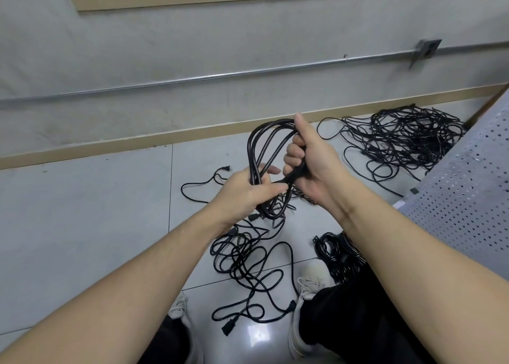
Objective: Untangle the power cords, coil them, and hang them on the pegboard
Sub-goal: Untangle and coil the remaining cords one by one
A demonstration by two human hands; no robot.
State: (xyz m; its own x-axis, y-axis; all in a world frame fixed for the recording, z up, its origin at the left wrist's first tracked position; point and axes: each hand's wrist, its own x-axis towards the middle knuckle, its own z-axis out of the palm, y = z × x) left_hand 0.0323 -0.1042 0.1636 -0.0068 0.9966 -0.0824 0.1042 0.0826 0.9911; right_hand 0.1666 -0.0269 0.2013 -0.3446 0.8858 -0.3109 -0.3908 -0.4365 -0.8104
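Tiled floor (82,212) w/ loose cords; left hand (242,195) grips coil (264,148) at its lower end, right hand (305,159) clenches upper loops, long axis upright btwn both.

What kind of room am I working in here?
Probably a workshop or utility room: bare tiled floor, exposed metal conduit running to a wall socket box, a perforated metal panel, and a tangled cord pile.

I see my left hand (245,192) gripping the lower part of a black cord coil (264,148), my right hand (308,162) clenching strands at its 3 o'clock side. A big tangle (405,140) lies on the floor tiles (96,212) at 2 o'clock.
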